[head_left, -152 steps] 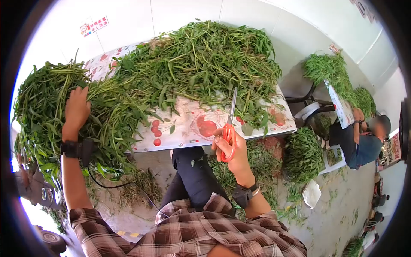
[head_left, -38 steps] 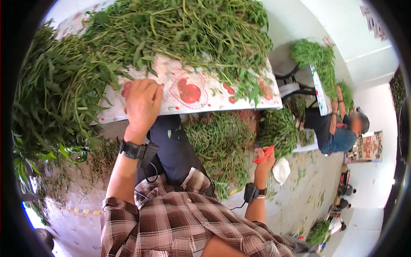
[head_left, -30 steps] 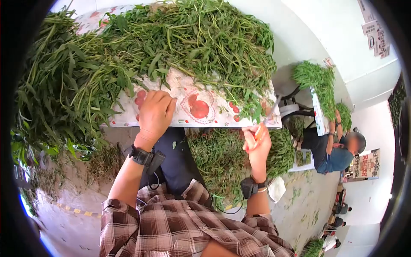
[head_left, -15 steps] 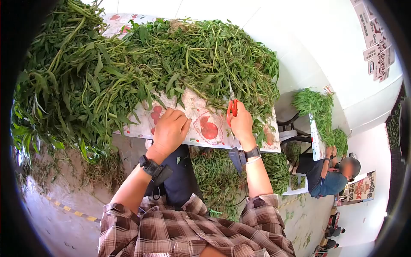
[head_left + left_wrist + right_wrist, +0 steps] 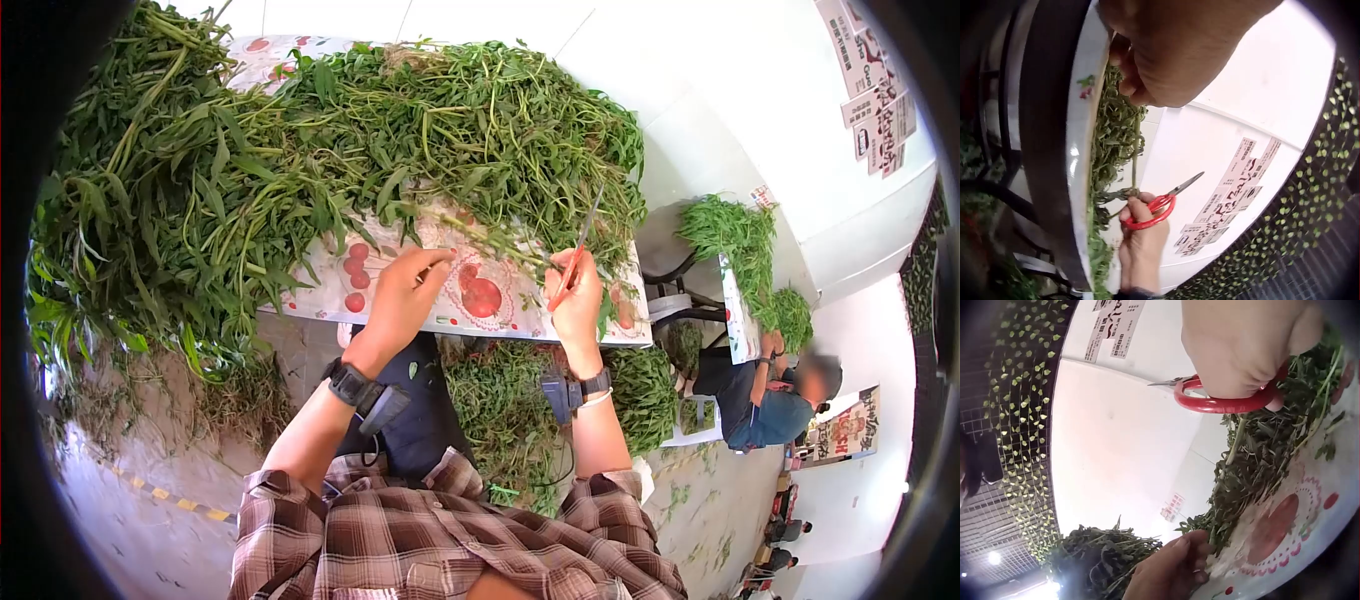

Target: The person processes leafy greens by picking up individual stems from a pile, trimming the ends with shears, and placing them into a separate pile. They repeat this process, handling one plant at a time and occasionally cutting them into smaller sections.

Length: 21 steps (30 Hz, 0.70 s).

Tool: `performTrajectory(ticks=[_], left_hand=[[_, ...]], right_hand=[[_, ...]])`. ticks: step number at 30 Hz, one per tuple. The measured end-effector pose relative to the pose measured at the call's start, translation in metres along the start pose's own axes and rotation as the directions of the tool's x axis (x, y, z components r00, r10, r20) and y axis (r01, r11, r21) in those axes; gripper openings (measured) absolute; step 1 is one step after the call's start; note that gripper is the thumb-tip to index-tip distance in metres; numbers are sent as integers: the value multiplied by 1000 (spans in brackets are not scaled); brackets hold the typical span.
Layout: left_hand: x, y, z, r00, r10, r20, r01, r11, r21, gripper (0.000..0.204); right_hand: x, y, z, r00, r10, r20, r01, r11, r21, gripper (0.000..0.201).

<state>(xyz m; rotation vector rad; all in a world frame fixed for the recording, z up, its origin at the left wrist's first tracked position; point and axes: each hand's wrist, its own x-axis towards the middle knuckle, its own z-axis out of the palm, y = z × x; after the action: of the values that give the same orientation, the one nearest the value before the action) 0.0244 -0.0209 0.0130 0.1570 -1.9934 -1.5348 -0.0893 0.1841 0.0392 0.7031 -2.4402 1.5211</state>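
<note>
My right hand (image 5: 577, 300) grips a pair of scissors (image 5: 570, 278) by the red handles, blades pointing up and away. The same hand pinches the end of a green leafy stem (image 5: 1135, 159) between thumb and finger, plainest in the left wrist view. The stem (image 5: 480, 236) stretches leftward over the table's front strip. My left hand (image 5: 405, 300) hovers by the table edge with loosely curled fingers and nothing visible in them; its fingertips come close to the stem's leafy part in the right wrist view. Behind both hands lies a large heap of leafy stems (image 5: 480, 130).
The table (image 5: 357, 300) has a fruit-patterned cover. A taller green pile (image 5: 130, 190) overhangs its left side. Cut greens (image 5: 505, 420) lie on the floor below. At right, a person (image 5: 775, 405) in a cap works at another table (image 5: 738, 320) with greens.
The left hand left the left pile and came to the table's front edge. The right hand swung out right with the scissors, returned to the heap, and now pinches a stem drawn forward.
</note>
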Motion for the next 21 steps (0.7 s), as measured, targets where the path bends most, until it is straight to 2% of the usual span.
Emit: performTrajectory(ticks=[1,2,3,4,5,7,8,10,11,12,14,15,16,17,18,19,20,21], left_hand=[[1,0,5,993,-103,54,112,973,-201,16],[3,-3,7,993,-104,55,113,973,-200,16],[7,-5,9,971,-169,168,202,957,-208,17],[10,-6,11,932,-230,280,292,934,-206,18],[10,-6,13,931,-231,283,294,933,-206,18],[11,1,15,861,-331,385,493,730,-473,20],[12,2,17,858,-333,391,498,728,-471,20],[13,1,19,857,-349,380,516,590,-621,23],[12,-1,20,855,-347,385,518,584,-625,24],[11,-3,21,854,-349,386,520,583,-624,24],[8,-8,22,885,-301,356,461,678,-573,24],[6,-10,23,884,-304,356,463,677,-572,24],[5,-10,25,905,-270,328,410,756,-510,24],[3,-10,26,924,-232,304,352,825,-441,25],[1,-10,28,923,-233,307,354,825,-440,25],[0,-9,30,937,-213,277,316,853,-414,25],[-1,-8,32,950,-191,248,278,879,-387,25],[-1,-6,33,949,-191,252,280,878,-388,25]], right_hand=[[-4,1,0,1000,19,5,-19,999,45,15],[-8,2,-1,999,38,11,-39,995,89,16],[-14,-8,-1,990,134,44,-140,970,199,17],[-18,-12,-1,990,136,44,-142,970,199,17],[-23,-15,-1,990,131,46,-138,959,246,14],[-30,-10,-3,987,139,75,-158,913,377,5],[-34,-5,-4,987,146,72,-162,912,376,5],[-40,0,-5,976,190,104,-217,882,418,3],[-44,1,-7,972,204,116,-234,888,396,11],[-47,-6,-8,971,207,117,-237,887,396,11],[-49,-24,-8,992,115,49,-122,978,171,16],[-48,-27,-12,992,118,52,-127,961,244,20],[-49,-33,-16,991,121,53,-130,961,245,20],[-52,-40,-21,986,142,90,-165,925,343,22],[-56,-44,-24,979,161,127,-201,878,435,24],[-63,-43,-21,976,132,174,-212,764,609,43],[-70,-47,-16,952,152,267,-297,675,675,58],[-77,-48,-11,923,107,371,-347,648,677,63]])
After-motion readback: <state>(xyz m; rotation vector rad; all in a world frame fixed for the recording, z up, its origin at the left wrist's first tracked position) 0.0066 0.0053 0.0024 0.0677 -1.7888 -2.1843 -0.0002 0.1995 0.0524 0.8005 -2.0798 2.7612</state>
